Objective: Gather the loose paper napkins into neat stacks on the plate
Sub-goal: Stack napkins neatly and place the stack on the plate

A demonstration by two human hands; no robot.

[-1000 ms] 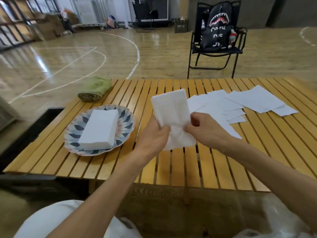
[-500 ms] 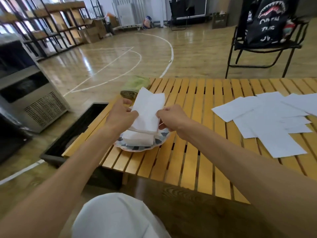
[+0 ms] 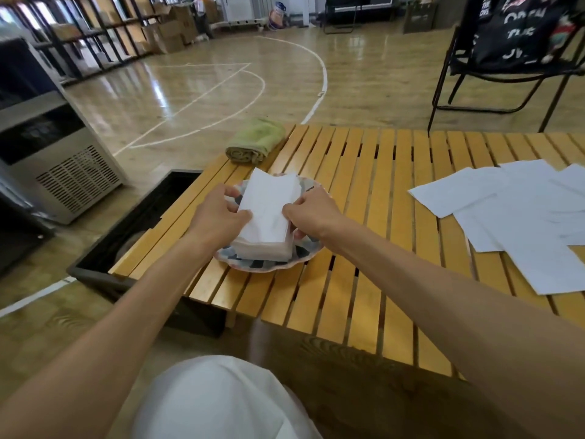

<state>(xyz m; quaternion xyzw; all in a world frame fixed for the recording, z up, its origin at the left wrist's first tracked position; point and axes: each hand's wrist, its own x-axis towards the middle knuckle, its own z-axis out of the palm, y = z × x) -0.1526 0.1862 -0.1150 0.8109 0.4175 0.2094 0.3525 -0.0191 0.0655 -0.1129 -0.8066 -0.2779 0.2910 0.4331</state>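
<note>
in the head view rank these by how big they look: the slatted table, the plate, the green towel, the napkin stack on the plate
1. slatted table, by far the largest.
2. plate, though hands and napkins hide much of it.
3 and 4. napkin stack and green towel: unsure, they look similar and the towel lies farther from the camera.

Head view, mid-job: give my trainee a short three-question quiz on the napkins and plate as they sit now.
1. True or false: both hands hold the napkin bundle over the plate.
2. Where do the loose napkins lie?
A. on the floor
B. on the table, to the person's right of the plate
C. on the chair
3. Fill in: beyond the plate, at the table's far corner, lies a rolled green ____.

Key:
1. True: the left hand and right hand each have a grip on one side of it.
2. B
3. towel
</note>
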